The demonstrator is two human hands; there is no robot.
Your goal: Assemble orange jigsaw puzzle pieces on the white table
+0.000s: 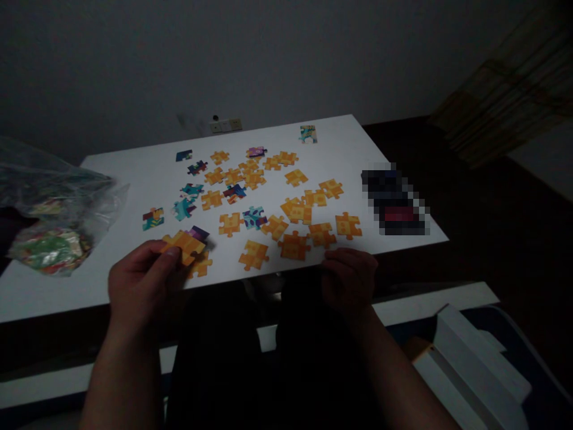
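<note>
Dim room; a white bench (111,173) carries scattered puzzle pieces (268,197), most showing orange backs, a few turned printed side up. My left hand (141,283) is at the near edge, its fingers (170,258) closed on an orange piece (183,245) held just above the bench, a purple piece (198,232) touching behind it. My right hand (349,280) rests curled at the bench edge, holding nothing visible, near another orange piece (323,235). A clear plastic bag (54,209) lies far left.
</note>
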